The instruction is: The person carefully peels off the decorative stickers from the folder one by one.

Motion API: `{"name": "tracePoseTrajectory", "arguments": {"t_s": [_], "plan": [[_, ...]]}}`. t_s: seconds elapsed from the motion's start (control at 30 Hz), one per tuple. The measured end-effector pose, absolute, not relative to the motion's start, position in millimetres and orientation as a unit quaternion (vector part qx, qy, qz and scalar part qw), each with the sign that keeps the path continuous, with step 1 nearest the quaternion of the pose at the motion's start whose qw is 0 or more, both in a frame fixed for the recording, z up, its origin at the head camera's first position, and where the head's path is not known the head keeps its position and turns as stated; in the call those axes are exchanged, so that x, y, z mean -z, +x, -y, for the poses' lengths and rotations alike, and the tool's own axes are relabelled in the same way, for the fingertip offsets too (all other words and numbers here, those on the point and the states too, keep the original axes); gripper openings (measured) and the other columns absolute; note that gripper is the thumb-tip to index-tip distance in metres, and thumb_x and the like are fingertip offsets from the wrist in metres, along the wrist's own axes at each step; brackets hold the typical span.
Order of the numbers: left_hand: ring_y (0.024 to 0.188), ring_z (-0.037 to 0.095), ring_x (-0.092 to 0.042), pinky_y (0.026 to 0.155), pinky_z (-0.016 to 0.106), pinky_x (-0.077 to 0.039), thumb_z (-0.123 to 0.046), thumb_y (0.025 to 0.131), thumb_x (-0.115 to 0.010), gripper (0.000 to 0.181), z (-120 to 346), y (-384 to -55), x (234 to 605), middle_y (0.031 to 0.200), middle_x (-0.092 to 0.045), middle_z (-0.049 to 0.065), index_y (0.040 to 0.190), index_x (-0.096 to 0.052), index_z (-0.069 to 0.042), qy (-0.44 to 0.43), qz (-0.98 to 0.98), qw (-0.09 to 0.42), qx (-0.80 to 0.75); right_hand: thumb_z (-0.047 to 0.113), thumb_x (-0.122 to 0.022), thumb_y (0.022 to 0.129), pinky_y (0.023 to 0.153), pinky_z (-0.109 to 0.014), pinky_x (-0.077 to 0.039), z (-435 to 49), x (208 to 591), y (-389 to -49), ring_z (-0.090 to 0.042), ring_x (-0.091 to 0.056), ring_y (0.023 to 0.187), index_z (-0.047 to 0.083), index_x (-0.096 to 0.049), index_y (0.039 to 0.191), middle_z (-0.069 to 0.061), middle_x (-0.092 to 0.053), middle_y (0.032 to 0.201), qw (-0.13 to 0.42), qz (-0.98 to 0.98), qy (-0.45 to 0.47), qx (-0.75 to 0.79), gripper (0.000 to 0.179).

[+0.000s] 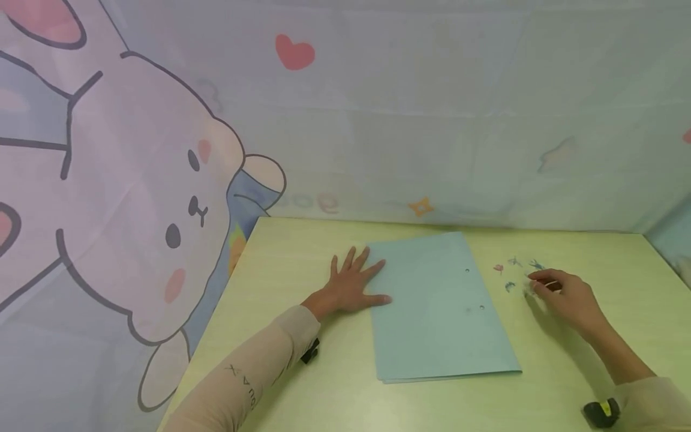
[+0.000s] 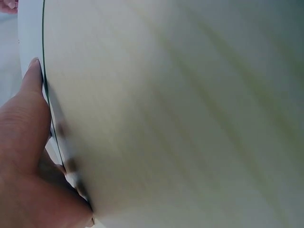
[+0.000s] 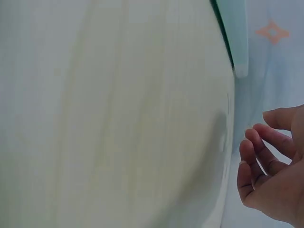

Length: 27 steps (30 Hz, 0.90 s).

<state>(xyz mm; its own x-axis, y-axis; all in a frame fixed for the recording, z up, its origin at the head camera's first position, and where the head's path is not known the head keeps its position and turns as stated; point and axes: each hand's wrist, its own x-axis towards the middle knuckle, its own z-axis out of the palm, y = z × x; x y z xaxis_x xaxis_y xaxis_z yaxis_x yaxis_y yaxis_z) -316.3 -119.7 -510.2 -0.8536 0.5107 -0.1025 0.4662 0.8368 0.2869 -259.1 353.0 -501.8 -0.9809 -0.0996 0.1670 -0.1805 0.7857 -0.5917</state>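
A pale blue-green folder lies flat on the table with two small round rivets near its right side. My left hand rests spread over its upper left edge, thumb and fingertips on the cover. The left wrist view shows the thumb along the folder's edge. To the folder's right lie several small flat coloured cutouts, pink and blue. Over them is my right hand, fingers loosely bent. In the right wrist view its fingers curve near the thumb with nothing visible between them.
The light yellow-green table ends at a hanging cloth printed with a bunny, a heart and a star. Black wrist devices sit beside both sleeves.
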Motion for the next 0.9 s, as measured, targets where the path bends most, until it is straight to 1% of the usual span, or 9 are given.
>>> {"name": "tracePoseTrajectory", "arguments": {"t_s": [0.1, 0.27, 0.37, 0.47, 0.57, 0.7, 0.83, 0.9], "plan": [[0.162, 0.042, 0.006, 0.12, 0.076, 0.001, -0.076, 0.098, -0.053, 0.092, 119.9, -316.0, 509.3, 0.178, 0.0, 0.012, 0.171, -0.023, -0.031, 0.256, -0.954, 0.087, -0.126, 0.024, -0.059, 0.11, 0.066, -0.031, -0.052, -336.7, 492.9, -257.9, -0.038, -0.068, 0.099, -0.002, -0.07, 0.131, -0.018, -0.071, 0.111, 0.061, 0.941, 0.092, -0.32, 0.034], [0.162, 0.042, 0.007, 0.12, 0.075, 0.001, -0.078, 0.098, -0.051, 0.092, 119.7, -314.9, 509.2, 0.178, 0.001, 0.011, 0.171, -0.021, -0.032, 0.259, -0.955, 0.086, -0.12, 0.022, -0.062, 0.109, 0.07, -0.03, -0.053, -318.7, 481.0, -257.8, -0.041, -0.069, 0.101, -0.002, -0.069, 0.131, -0.017, -0.072, 0.111, 0.068, 0.939, 0.121, -0.316, 0.033], [0.162, 0.042, 0.008, 0.121, 0.075, 0.002, -0.078, 0.098, -0.051, 0.092, 119.4, -313.4, 507.7, 0.178, 0.002, 0.011, 0.171, -0.021, -0.032, 0.259, -0.955, 0.088, -0.118, 0.023, -0.063, 0.109, 0.072, -0.03, -0.053, -309.4, 476.1, -257.1, -0.038, -0.069, 0.101, -0.001, -0.068, 0.134, -0.015, -0.072, 0.112, 0.062, 0.936, 0.132, -0.319, 0.035], [0.162, 0.042, 0.008, 0.12, 0.075, 0.002, -0.078, 0.098, -0.051, 0.092, 119.5, -311.9, 507.1, 0.178, 0.002, 0.011, 0.171, -0.021, -0.032, 0.257, -0.955, 0.091, -0.118, 0.024, -0.064, 0.109, 0.073, -0.029, -0.054, -299.4, 475.1, -257.9, -0.036, -0.069, 0.101, -0.002, -0.067, 0.135, -0.014, -0.072, 0.114, 0.045, 0.932, 0.142, -0.331, 0.037], [0.162, 0.042, 0.008, 0.12, 0.075, 0.002, -0.078, 0.097, -0.051, 0.092, 119.9, -311.2, 507.8, 0.178, 0.002, 0.011, 0.171, -0.021, -0.032, 0.256, -0.955, 0.092, -0.117, 0.023, -0.065, 0.108, 0.073, -0.031, -0.054, -290.0, 476.8, -260.1, -0.033, -0.069, 0.102, -0.005, -0.065, 0.135, -0.015, -0.072, 0.117, 0.014, 0.93, 0.144, -0.339, 0.039], [0.162, 0.041, 0.008, 0.121, 0.075, 0.001, -0.079, 0.097, -0.05, 0.092, 120.3, -311.4, 508.8, 0.179, 0.001, 0.01, 0.171, -0.021, -0.033, 0.255, -0.956, 0.088, -0.117, 0.024, -0.066, 0.107, 0.074, -0.035, -0.055, -280.5, 479.6, -263.0, -0.031, -0.069, 0.101, -0.007, -0.062, 0.134, -0.014, -0.071, 0.113, -0.027, 0.931, 0.143, -0.335, 0.041], [0.162, 0.041, 0.008, 0.121, 0.074, 0.001, -0.081, 0.096, -0.049, 0.093, 120.0, -312.2, 509.8, 0.179, 0.002, 0.011, 0.171, -0.02, -0.034, 0.258, -0.955, 0.084, -0.117, 0.024, -0.067, 0.106, 0.076, -0.04, -0.056, -273.9, 481.1, -264.1, -0.032, -0.07, 0.099, -0.008, -0.06, 0.134, -0.013, -0.07, 0.108, -0.044, 0.932, 0.144, -0.33, 0.043], [0.162, 0.041, 0.008, 0.121, 0.074, 0.002, -0.08, 0.096, -0.05, 0.093, 119.5, -312.4, 509.8, 0.178, 0.001, 0.011, 0.171, -0.021, -0.033, 0.257, -0.955, 0.084, -0.12, 0.024, -0.067, 0.106, 0.076, -0.042, -0.056, -272.2, 481.4, -264.9, -0.033, -0.07, 0.099, -0.01, -0.059, 0.133, -0.015, -0.07, 0.108, -0.046, 0.933, 0.143, -0.326, 0.044]]}}
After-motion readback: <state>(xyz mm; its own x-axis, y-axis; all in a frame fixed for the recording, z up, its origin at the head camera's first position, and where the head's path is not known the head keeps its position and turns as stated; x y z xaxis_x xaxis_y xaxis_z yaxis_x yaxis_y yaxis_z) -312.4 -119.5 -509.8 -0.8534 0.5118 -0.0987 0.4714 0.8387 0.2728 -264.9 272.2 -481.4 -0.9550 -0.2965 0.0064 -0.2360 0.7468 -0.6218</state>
